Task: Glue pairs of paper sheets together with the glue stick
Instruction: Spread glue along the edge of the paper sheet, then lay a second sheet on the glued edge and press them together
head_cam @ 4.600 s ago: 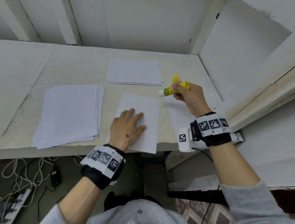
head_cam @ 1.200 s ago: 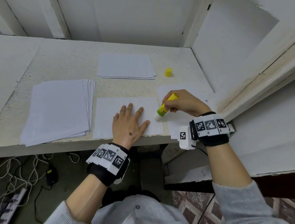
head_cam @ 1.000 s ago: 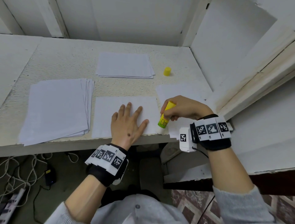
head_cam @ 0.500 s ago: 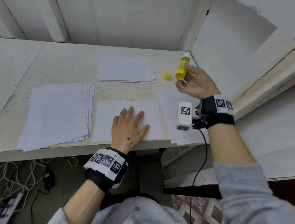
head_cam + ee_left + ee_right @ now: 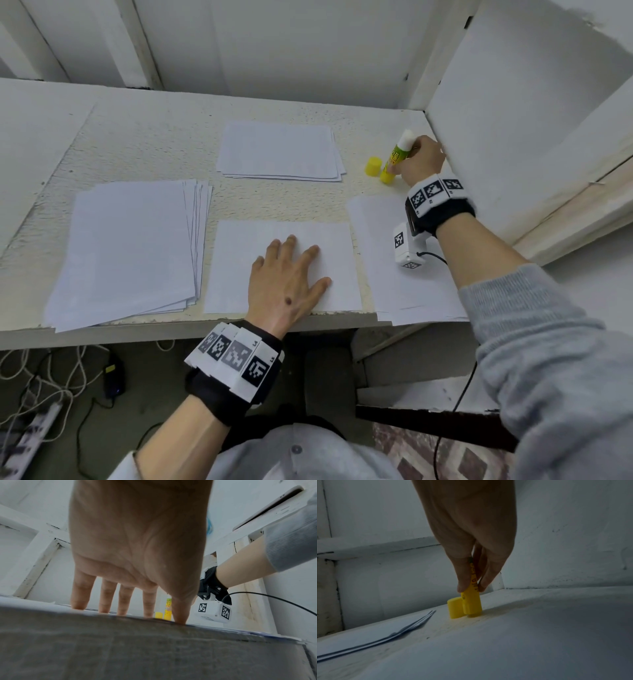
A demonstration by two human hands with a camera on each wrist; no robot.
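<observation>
Nearest, the left hand [image 5: 286, 277] lies flat with fingers spread on the single sheet [image 5: 239, 246] at the counter [image 5: 137, 137] edge, pinning it, likely so the glued face stays put; just right of it a second loose sheet [image 5: 383, 274] waits, overhanging the edge, probably the partner to be laid on; to the left sits the thick supply stack [image 5: 126, 246]; farther back, centre, a smaller pile [image 5: 277, 150], perhaps finished pairs; and far right, the right hand [image 5: 419, 161] pinches the glue stick [image 5: 394, 161] between thumb and fingertips, standing it base-down, white tip up and uncapped, just beside its yellow cap [image 5: 373, 166]; parked upright, I'd judge, to keep glue off the counter.
</observation>
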